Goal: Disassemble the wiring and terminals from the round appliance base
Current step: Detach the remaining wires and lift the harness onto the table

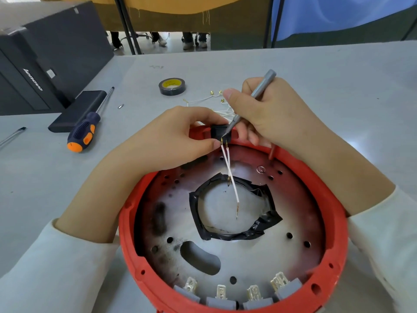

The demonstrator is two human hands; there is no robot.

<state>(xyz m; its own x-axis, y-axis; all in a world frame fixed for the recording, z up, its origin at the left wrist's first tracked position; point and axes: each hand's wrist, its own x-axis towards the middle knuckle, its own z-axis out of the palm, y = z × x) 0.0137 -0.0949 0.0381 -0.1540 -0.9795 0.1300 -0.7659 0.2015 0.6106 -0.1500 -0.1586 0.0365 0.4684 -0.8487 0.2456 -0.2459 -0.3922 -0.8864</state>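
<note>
Left hand (pixel 180 134) pinches black switch (pixel 218 131) at far rim of red base (pixel 334 222). Right hand (pixel 268 111) grips grey screwdriver (pixel 259 91), tip on switch; two white wires (pixel 229 168) hang from its terminals.

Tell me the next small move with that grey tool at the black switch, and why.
Probably press the grey tool tip in at the black switch terminals to free a white wire. The left hand pinches the switch at the red base rim, the right hand aims the tip there, and both wires remain attached.
</note>
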